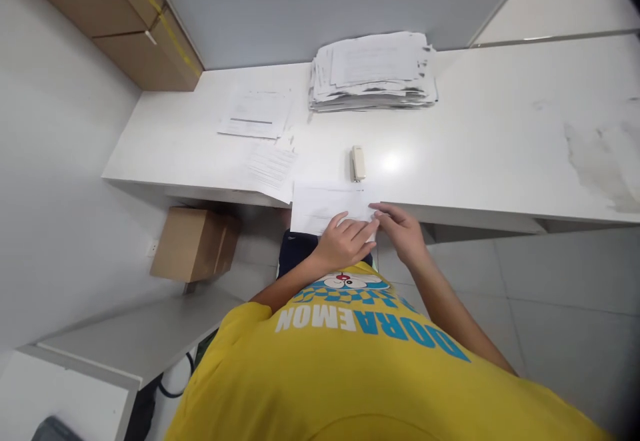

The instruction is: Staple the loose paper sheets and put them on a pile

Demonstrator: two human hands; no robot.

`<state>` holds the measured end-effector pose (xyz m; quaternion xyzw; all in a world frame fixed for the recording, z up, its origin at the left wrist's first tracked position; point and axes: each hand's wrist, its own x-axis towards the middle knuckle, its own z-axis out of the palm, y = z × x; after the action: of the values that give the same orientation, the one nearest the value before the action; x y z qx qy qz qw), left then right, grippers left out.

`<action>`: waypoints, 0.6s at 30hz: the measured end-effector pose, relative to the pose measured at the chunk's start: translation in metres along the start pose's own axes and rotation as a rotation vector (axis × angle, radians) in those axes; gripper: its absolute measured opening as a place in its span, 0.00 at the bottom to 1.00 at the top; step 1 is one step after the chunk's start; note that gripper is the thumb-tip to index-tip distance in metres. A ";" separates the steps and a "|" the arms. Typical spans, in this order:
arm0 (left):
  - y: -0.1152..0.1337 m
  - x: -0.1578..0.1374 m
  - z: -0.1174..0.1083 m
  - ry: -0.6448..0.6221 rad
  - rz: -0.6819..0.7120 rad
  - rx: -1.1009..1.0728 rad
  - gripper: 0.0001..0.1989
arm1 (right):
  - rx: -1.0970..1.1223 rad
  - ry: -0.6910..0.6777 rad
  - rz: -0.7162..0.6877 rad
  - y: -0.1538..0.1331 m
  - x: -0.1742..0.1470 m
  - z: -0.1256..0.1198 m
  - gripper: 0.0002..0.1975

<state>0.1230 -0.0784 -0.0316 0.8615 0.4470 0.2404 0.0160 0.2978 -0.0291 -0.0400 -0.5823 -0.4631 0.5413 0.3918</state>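
A printed sheet of paper (320, 202) lies at the desk's front edge, its near side sticking out over the edge. My left hand (346, 240) rests across the lower right part of this sheet, fingers stretched and apart. At the sheet's right edge, my right hand (404, 231) has thumb and forefinger closed on the paper, close to the left fingertips. Whether it is one sheet or more, I cannot tell. Just beyond the paper stands a cream stapler (358, 162), touched by neither hand.
A thick stack of papers (375, 61) sits at the back of the white desk (490, 141). Loose printed sheets (255, 111) and another sheet (270, 164) lie to the left. Cardboard boxes (173, 54) fill the back left corner; another carton (183, 244) is under the desk.
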 end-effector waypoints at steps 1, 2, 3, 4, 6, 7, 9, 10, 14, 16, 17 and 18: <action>-0.001 0.000 -0.001 0.015 -0.002 -0.016 0.23 | 0.020 0.039 0.015 0.001 0.002 -0.003 0.18; -0.002 -0.001 -0.002 0.030 -0.010 -0.026 0.24 | 0.037 0.084 0.028 0.001 0.003 -0.006 0.18; -0.003 -0.001 -0.003 0.045 -0.022 -0.030 0.24 | 0.047 0.131 0.038 0.002 0.005 -0.010 0.17; -0.004 -0.002 -0.003 0.057 -0.035 -0.030 0.24 | 0.053 0.179 0.045 0.004 0.008 -0.013 0.17; -0.007 -0.002 -0.004 0.064 -0.066 -0.027 0.22 | 0.054 0.259 0.049 0.006 0.013 -0.023 0.16; -0.007 -0.003 -0.003 0.058 -0.084 -0.026 0.21 | 0.046 0.283 0.050 0.008 0.016 -0.028 0.15; -0.008 -0.003 -0.002 0.039 -0.116 -0.029 0.19 | 0.016 0.302 0.054 0.009 0.021 -0.040 0.15; -0.008 -0.002 -0.001 0.032 -0.128 -0.033 0.19 | -0.008 0.304 0.054 0.009 0.023 -0.047 0.14; -0.016 0.009 0.001 0.041 -0.157 -0.030 0.19 | -0.134 0.248 0.046 0.003 0.029 -0.070 0.16; -0.026 0.022 0.003 0.053 -0.181 -0.022 0.20 | -0.200 0.195 0.033 -0.002 0.031 -0.077 0.18; -0.032 0.031 0.005 0.059 -0.197 -0.020 0.20 | -0.227 0.180 0.021 -0.004 0.031 -0.080 0.18; -0.039 0.040 0.008 0.062 -0.212 -0.018 0.21 | -0.248 0.175 0.008 -0.005 0.032 -0.082 0.17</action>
<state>0.1159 -0.0229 -0.0319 0.8012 0.5339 0.2680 0.0354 0.3782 0.0072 -0.0350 -0.6730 -0.4881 0.4287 0.3535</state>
